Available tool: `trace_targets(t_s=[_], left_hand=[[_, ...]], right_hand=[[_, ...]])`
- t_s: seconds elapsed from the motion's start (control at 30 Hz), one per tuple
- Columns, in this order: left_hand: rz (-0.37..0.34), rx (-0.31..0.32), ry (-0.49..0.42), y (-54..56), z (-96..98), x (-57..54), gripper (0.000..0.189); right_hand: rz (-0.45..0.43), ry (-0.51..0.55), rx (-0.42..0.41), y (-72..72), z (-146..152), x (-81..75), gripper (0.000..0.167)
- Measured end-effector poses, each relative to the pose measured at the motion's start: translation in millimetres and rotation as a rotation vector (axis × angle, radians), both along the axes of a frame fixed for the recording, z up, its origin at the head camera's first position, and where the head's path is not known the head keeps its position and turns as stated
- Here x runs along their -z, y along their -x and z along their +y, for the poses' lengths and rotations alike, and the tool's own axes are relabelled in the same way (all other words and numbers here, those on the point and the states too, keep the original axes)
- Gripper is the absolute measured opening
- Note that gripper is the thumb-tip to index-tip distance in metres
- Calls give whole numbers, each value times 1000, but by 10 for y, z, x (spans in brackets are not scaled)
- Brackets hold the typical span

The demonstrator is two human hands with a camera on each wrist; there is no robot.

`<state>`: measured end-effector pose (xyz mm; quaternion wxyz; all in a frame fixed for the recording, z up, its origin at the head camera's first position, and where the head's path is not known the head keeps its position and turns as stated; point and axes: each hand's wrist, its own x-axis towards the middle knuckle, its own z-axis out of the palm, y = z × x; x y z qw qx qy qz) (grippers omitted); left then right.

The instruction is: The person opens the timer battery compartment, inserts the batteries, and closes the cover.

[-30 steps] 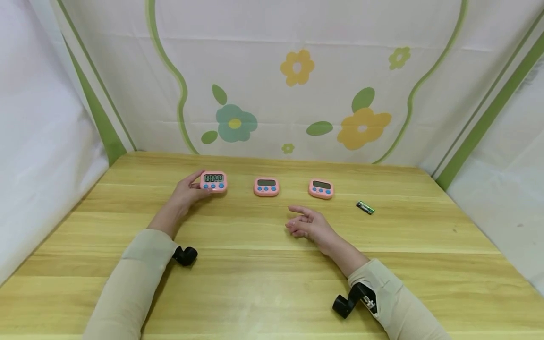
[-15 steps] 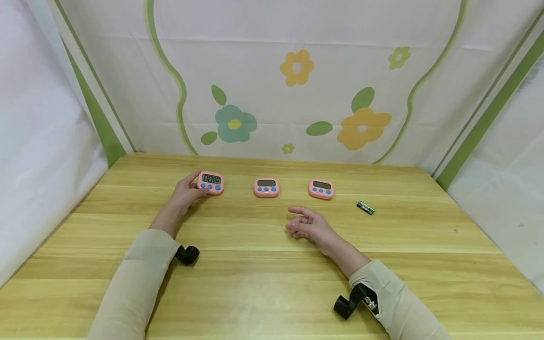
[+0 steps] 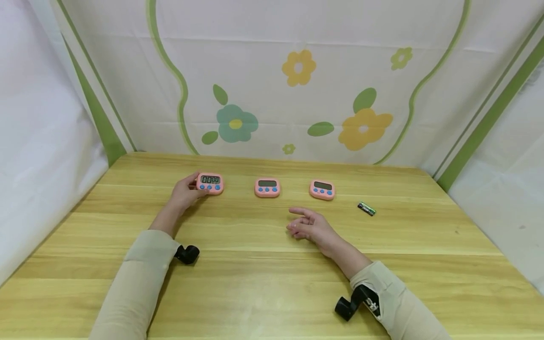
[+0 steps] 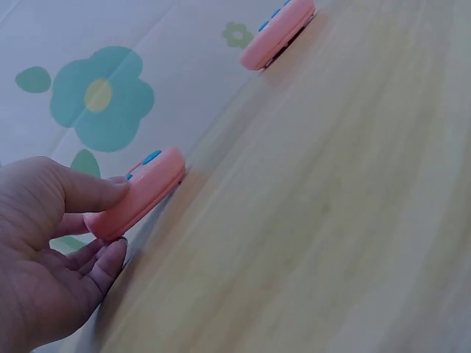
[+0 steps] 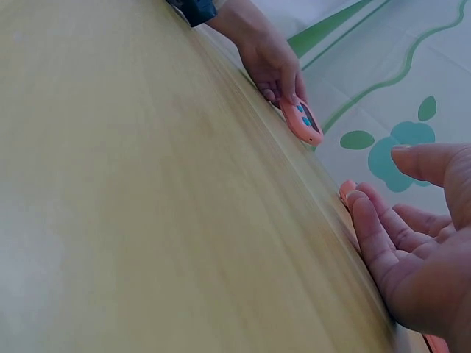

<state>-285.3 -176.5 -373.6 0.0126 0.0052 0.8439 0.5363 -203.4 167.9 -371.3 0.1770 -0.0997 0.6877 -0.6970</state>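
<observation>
At the left of the row, a pink digital timer [image 3: 210, 183] with blue buttons shows 00:00 on its display. My left hand [image 3: 185, 194] pinches its left side, thumb on the front and fingers behind and below. In the left wrist view this timer [image 4: 140, 195] tilts slightly, its far end at the tabletop. My right hand [image 3: 312, 230] holds nothing, its fingers loosely bent near the table. The nearest things to it are a middle pink timer [image 3: 267, 188] and a right pink timer [image 3: 322, 189], both with blank displays.
A small green and black battery [image 3: 367, 208] lies right of the timers; whether it is one or two cells I cannot tell. The wooden table [image 3: 255, 283] ends at a flower-printed cloth [image 3: 263, 85] behind. Each sleeve carries a black wrist camera mount.
My left hand has shifted the left timer slightly to the left and lowered it a little. The right hand, the other timers and the battery stay where they were.
</observation>
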Motion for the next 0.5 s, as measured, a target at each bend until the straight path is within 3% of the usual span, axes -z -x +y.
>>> trace_targets(t_s=[0.5], left_hand=[[-4,-73,56,-44,1,5,54]], right_hand=[[5,-9,-8,18,3,31,51]])
